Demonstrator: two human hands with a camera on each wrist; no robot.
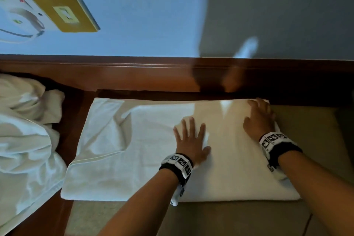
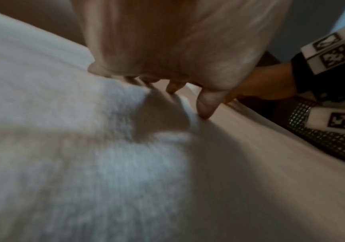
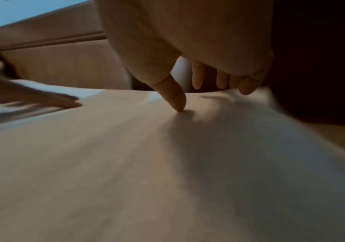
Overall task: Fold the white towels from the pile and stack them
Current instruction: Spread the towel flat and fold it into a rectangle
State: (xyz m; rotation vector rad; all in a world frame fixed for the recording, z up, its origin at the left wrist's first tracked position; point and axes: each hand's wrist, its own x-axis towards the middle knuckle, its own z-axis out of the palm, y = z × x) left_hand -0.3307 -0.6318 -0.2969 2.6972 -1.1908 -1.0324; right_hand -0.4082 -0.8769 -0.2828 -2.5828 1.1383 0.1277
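Head view: a white towel (image 1: 145,151), partly folded, lies flat on a tan surface (image 1: 316,126) with a wooden rail (image 1: 134,74) just behind it; its left portion shows creases and a doubled edge, its right portion is smooth. The left hand (image 1: 191,140) rests palm down near the towel's middle, fingers spread and straight, gripping nothing; the right hand (image 1: 260,117) presses flat on the far right corner, fingers extended, likewise holding nothing; the towel's right edge is partly covered by that wrist and its marker band (image 1: 274,140). To the left, a pile of unfolded white towels (image 1: 28,130) sits apart from the flat one, cut off by the frame edge. On the blue wall (image 1: 134,15) a yellow switch plate (image 1: 63,11) appears, blurred; the grey area at right is too dim to resolve. Left wrist view: the palm fills the top, fingertips (image 2: 203,111) touching cloth; detail is smeared. Right wrist view: the thumb (image 3: 175,98) meets the towel; the far right is black.
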